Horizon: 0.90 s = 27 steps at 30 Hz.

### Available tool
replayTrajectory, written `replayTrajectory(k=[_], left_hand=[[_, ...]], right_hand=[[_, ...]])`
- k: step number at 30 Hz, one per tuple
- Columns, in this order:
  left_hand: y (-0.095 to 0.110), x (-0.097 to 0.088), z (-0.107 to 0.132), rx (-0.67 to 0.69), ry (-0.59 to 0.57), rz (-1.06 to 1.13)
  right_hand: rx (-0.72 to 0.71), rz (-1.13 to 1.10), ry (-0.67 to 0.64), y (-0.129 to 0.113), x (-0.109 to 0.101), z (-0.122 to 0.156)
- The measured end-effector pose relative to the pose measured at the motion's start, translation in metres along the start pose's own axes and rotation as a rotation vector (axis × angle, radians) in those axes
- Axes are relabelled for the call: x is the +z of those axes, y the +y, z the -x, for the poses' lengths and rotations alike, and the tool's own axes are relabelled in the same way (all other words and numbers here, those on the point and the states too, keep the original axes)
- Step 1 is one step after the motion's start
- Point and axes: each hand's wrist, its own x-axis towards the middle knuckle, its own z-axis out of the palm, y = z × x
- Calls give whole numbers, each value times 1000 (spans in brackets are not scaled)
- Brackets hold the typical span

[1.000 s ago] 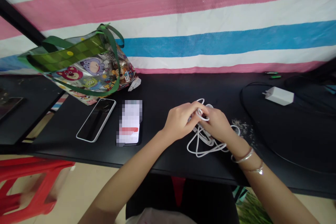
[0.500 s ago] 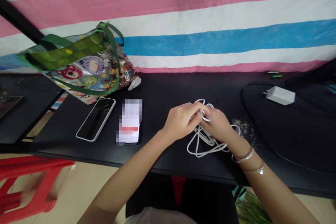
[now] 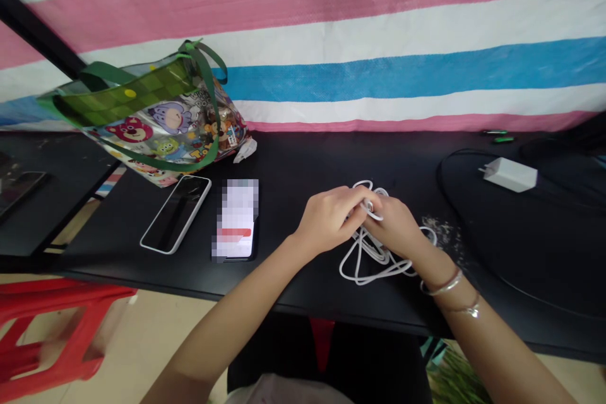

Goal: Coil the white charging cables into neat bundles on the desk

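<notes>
A white cable [image 3: 358,279] lies in loose loops on the black table, partly under my hands. My left hand [image 3: 326,218] pinches a small loop of it between thumb and index finger. Right against it, my right hand [image 3: 395,224] is closed on the same cable, with its fingertips hidden behind the left hand. More loops stick out past the far side of my fingers and beside my right wrist. A silver bracelet and a thin chain are on the right wrist.
A phone with a lit screen [image 3: 237,221] and a dark phone in a white case [image 3: 176,214] lie to the left. Behind them stands a green-trimmed clear bag [image 3: 161,120]. A white charger plug [image 3: 511,175] and a black cord are at right. A red stool [image 3: 71,334] stands at lower left.
The view has shifted very slightly, so everything sits a little further right. Both hands keep nearly the same hold on the white cable.
</notes>
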Motion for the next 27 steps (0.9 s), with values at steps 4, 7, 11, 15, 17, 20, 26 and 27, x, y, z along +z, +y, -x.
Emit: replayTrajectory(k=[4, 7, 11, 15, 17, 20, 26, 27], left_hand=[[0, 0, 0, 27, 13, -19], [-1, 1, 1, 22, -2, -48], [-2, 2, 1, 54, -3, -65], [-3, 3, 1, 64, -41, -101], [-3, 3, 1, 63, -62, -125], [-3, 3, 0, 70, -66, -135], [-3, 3, 0, 76, -64, -151], [-3, 3, 1, 70, -75, -159]], right_hand=[[9, 11, -15, 0, 1, 0], [13, 22, -22, 1, 1, 1], [3, 39, -45, 3, 0, 1], [13, 69, -89, 3, -1, 1], [21, 83, -109, 2, -1, 0], [23, 97, -127, 0, -2, 0], [18, 114, -118, 0, -1, 1], [15, 116, -118, 0, -1, 1]])
